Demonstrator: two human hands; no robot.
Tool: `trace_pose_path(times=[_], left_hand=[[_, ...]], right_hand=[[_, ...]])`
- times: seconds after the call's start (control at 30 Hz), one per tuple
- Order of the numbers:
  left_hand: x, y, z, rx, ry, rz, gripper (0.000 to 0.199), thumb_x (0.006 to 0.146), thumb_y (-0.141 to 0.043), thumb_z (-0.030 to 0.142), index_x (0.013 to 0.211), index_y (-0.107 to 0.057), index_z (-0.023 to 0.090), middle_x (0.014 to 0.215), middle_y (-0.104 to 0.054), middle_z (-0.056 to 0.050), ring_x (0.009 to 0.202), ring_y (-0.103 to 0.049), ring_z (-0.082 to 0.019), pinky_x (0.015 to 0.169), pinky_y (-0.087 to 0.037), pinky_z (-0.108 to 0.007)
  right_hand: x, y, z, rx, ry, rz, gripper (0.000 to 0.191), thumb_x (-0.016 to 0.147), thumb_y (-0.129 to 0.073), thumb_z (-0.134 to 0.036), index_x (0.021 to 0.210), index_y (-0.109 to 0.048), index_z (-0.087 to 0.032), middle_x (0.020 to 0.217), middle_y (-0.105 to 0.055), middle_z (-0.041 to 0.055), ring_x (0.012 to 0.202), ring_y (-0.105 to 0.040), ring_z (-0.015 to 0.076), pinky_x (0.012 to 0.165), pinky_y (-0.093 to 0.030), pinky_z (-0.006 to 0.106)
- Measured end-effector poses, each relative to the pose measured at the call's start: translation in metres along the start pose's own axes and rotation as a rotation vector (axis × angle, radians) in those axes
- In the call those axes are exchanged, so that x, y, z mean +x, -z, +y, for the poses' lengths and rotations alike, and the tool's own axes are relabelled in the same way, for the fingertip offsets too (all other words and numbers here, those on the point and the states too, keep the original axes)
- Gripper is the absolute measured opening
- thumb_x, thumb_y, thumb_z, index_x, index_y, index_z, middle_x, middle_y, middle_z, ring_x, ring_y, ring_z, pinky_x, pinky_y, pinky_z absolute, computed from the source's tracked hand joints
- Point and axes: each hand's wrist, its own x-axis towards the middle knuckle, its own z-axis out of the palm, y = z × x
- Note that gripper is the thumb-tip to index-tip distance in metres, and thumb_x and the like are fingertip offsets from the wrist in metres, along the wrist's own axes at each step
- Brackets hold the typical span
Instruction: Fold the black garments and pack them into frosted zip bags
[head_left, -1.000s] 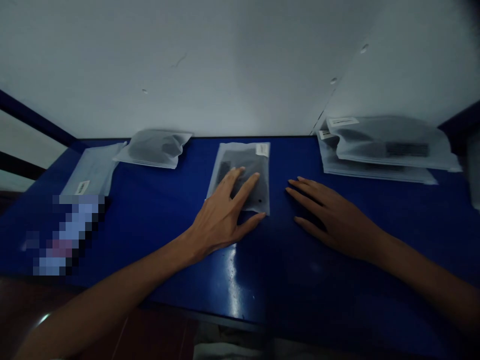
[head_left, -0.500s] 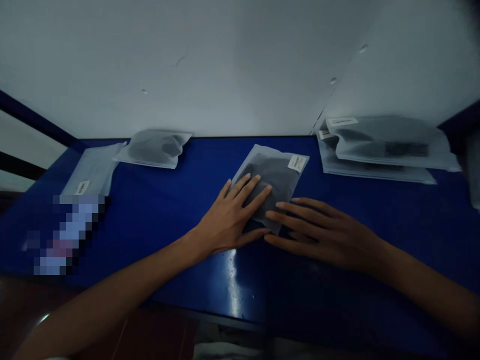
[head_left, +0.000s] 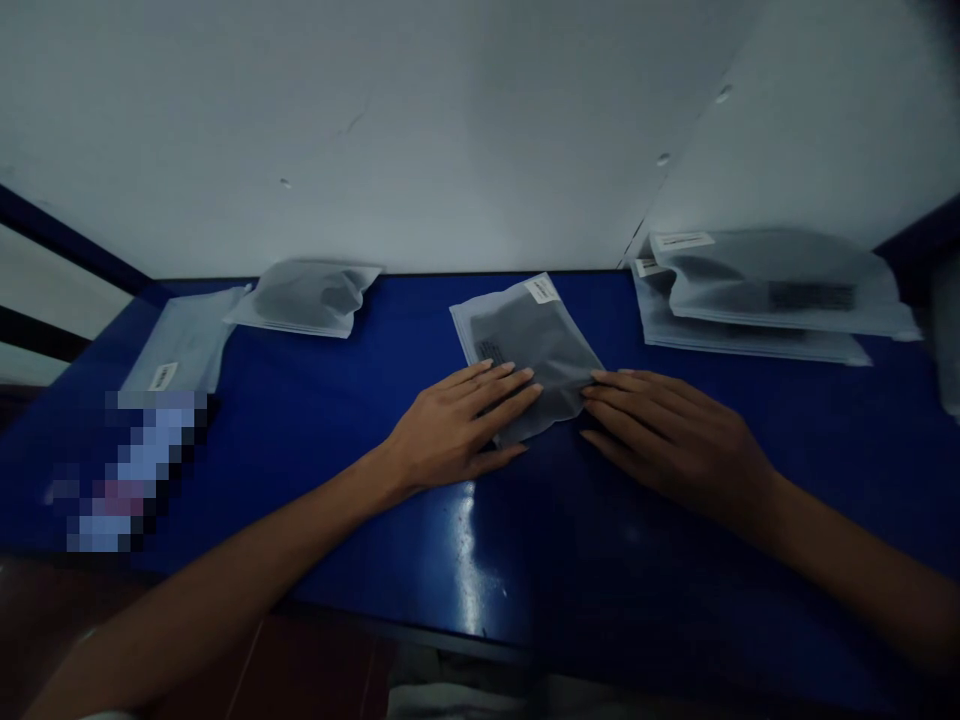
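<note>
Frosted pouch [head_left: 540, 345], one. Lies on the surface, set askew, beneath the left hand's fingertips and against those of the right hand. Translucent film, white printed label [head_left: 542, 289] at the far corner, beyond the left hand's fingers. Dark contents show through; their nature cannot be told.

Handling, as judged: light; film soft and pliant, prone to creasing and to sliding on the glossy surface. Contents probably flat, somewhat firmer than the film; fragility unknown. Best hold: both side edges, or a pinch through film and contents together, since the loose margins alone would fold.

Left hand [head_left: 457, 425]: relaxed, fingers extended, resting on the pouch's near left part; not clenched.

Right hand [head_left: 679, 425]: fingers straight, tips touching the pouch's right edge, thumb apart below; no closed grip seen.

Surface [head_left: 337, 390]: blue, shiny, under both hands.

Beyond the right hand: upper pouch [head_left: 750, 280], overlapping lower pouch [head_left: 742, 345]; both labelled.

Beyond and left of the left hand: bulging pouch [head_left: 300, 295]; beside it, flat pouch [head_left: 187, 335], labelled.

Well left of the left hand: pixelated item [head_left: 142, 470], unidentifiable.

Beyond everything: pale wall [head_left: 450, 130].
</note>
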Motion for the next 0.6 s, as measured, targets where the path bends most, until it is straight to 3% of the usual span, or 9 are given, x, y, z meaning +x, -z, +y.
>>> trace_pose_path(times=[0.13,0.2,0.37,0.5,0.6], left_hand=[[0.0,0.003,-0.006,-0.056,-0.109,-0.035,0.057,0.103,-0.054,0.055,0.148,-0.054,0.021,0.155,-0.053,-0.009,0.144,-0.051,-0.025,0.12,-0.046,-0.043],[0.0,0.004,-0.006,-0.065,-0.167,-0.03,0.048,0.104,-0.055,0.048,0.143,-0.058,0.02,0.154,-0.054,-0.01,0.144,-0.051,-0.026,0.118,-0.049,-0.042],[0.003,0.002,-0.001,-0.007,-0.262,0.112,0.027,0.104,-0.056,0.016,0.129,-0.066,0.019,0.138,-0.068,-0.006,0.133,-0.062,-0.02,0.115,-0.054,-0.039],[0.005,0.002,0.003,-0.01,-0.302,0.235,0.022,0.099,-0.064,0.01,0.12,-0.069,0.013,0.123,-0.076,-0.008,0.121,-0.071,-0.021,0.111,-0.057,-0.04],[0.006,0.002,0.007,0.012,-0.279,0.264,0.018,0.099,-0.064,0.011,0.115,-0.07,0.015,0.119,-0.078,-0.006,0.117,-0.073,-0.02,0.11,-0.058,-0.04]], right_hand=[[-0.002,0.001,0.0,-0.021,-0.036,-0.002,0.039,0.095,-0.067,-0.02,0.133,-0.063,-0.016,0.12,-0.075,0.0118,0.119,-0.068,0.0279,0.107,-0.053,0.043],[-0.003,0.0,0.002,-0.023,-0.055,-0.012,0.038,0.095,-0.066,-0.018,0.133,-0.064,-0.016,0.12,-0.075,0.0119,0.119,-0.068,0.0287,0.107,-0.052,0.043],[-0.001,-0.001,0.004,-0.058,-0.04,-0.002,0.034,0.094,-0.067,-0.015,0.128,-0.067,-0.013,0.121,-0.074,0.0131,0.118,-0.068,0.028,0.108,-0.052,0.043],[0.004,0.001,-0.002,-0.013,0.068,0.067,0.036,0.089,-0.075,-0.015,0.124,-0.066,-0.01,0.119,-0.074,0.0139,0.116,-0.068,0.0276,0.102,-0.056,0.043],[0.007,0.003,-0.011,0.074,0.141,0.111,0.034,0.089,-0.076,-0.018,0.12,-0.066,-0.011,0.115,-0.075,0.0113,0.111,-0.069,0.0254,0.098,-0.058,0.042]])
